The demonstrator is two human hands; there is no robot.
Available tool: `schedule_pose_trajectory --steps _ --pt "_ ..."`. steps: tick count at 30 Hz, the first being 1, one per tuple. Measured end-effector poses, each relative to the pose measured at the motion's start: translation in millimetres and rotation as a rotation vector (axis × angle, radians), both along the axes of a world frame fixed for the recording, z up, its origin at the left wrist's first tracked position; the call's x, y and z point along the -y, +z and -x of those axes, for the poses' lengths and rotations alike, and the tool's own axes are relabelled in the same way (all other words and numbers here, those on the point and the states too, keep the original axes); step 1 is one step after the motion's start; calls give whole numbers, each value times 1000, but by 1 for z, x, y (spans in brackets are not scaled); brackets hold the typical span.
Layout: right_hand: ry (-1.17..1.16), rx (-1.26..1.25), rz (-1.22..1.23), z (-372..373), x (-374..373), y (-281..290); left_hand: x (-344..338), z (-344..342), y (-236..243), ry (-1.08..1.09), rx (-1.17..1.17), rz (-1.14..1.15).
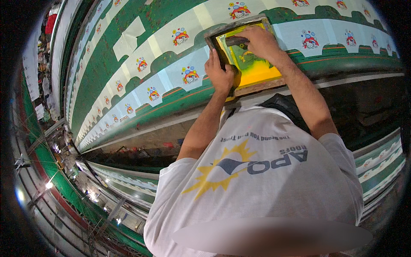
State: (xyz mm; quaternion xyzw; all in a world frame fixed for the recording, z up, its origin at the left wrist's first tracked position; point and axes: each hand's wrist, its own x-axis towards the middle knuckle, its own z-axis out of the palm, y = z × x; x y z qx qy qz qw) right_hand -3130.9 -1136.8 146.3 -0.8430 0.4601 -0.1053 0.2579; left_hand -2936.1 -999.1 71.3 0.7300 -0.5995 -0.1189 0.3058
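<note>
A wooden-framed printing screen [257, 85] coated in yellow ink lies on the long green print table [107, 64], over a white fabric piece. My left hand [219, 73] is closed on the dark squeegee [229, 55] at the screen's left side. My right hand [259, 43] presses on the same squeegee near the frame's far edge. Both forearms reach up from my white printed shirt. The squeegee's blade is mostly hidden by my hands.
Rows of white fabric pieces [188, 75] with colourful cartoon prints run along the green table to the left and right. A second print table [124, 184] stretches below on the left. A dark gap with clutter [141, 147] lies between the tables.
</note>
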Motion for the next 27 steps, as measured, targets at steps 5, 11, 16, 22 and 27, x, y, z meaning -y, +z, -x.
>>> schedule_pose_trajectory --steps 5,11,16,22,27 --pt "4 -77 -2 -8 17 2 1 -2 -3 -34 -69 98" --pt "60 -112 -85 6 -11 -6 1 -1 -7 -22 -135 145" --pt "14 -50 -87 25 -83 0 1 -1 -12 -2 -186 131" --pt "-78 -28 -82 27 -129 10 2 -2 -18 10 -182 113" --pt "-58 -6 -32 29 -126 3 1 -1 -16 18 -238 127"
